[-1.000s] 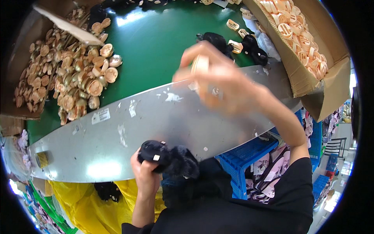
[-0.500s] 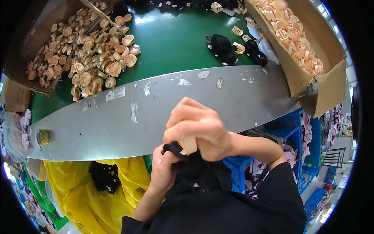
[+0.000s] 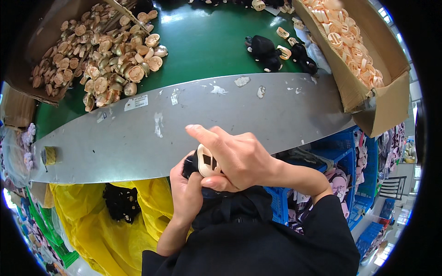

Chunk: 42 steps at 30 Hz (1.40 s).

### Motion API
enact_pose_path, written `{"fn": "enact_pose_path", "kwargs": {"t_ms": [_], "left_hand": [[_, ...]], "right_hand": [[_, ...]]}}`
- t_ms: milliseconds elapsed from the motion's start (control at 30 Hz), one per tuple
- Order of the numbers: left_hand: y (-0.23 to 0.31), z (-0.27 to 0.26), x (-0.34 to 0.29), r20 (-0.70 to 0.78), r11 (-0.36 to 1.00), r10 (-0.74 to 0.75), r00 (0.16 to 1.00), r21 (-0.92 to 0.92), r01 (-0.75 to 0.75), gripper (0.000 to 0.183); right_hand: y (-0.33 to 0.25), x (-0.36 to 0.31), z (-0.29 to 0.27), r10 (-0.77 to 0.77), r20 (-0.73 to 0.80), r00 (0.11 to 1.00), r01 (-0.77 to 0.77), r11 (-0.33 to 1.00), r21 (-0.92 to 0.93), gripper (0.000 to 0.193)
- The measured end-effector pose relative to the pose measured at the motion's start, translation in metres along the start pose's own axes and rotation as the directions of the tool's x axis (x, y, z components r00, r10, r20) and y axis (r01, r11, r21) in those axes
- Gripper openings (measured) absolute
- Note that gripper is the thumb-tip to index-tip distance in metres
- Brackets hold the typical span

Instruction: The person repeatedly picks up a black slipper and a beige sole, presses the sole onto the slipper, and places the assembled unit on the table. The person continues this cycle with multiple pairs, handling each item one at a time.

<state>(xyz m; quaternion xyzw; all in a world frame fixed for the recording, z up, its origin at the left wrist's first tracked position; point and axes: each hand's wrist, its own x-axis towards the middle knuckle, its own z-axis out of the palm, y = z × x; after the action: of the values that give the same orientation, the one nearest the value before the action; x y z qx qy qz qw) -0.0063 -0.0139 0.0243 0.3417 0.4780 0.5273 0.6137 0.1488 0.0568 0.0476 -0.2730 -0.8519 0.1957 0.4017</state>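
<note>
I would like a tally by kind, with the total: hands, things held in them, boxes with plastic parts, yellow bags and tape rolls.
Hands: 2 (left hand, right hand)
Held things: 2 (beige part, black piece)
Boxes with parts: 2 (left box, right box)
Yellow bag: 1
Tape roll: 1
Total: 8

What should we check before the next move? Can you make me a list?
1. Left grip holding the black fuzzy piece: ok.
2. Right grip on the cream slotted piece: ok.
3. Cream piece fully joined to the black one: cannot tell, the fingers hide where they meet.
4. Spare cream pieces in the right-hand cardboard box: ok, lots of them.
5. Every spare cream piece inside that box: not ok, some lie on the green surface.
</note>
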Motion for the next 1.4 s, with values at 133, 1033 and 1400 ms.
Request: {"fn": "enact_pose_path", "kwargs": {"t_ms": [133,1033,1400], "left_hand": [[0.005,-0.009,0.002,0.082,0.955,-0.201,0.976,-0.205,0.214,0.025],[-0.019,-0.007,-0.003,0.051,0.823,0.396,0.917,0.424,-0.379,0.04],[-0.001,-0.01,0.019,-0.062,0.966,0.251,0.966,0.078,-0.246,0.036]], "right_hand": [[0.003,-0.004,-0.023,-0.037,0.222,0.974,0.052,0.997,-0.063,0.064],[0.012,0.008,0.022,0.124,-0.15,0.981,-0.013,0.812,0.584,0.041],[0.016,-0.024,0.025,0.43,-0.05,0.901,-0.35,0.792,0.5,0.032]]}}
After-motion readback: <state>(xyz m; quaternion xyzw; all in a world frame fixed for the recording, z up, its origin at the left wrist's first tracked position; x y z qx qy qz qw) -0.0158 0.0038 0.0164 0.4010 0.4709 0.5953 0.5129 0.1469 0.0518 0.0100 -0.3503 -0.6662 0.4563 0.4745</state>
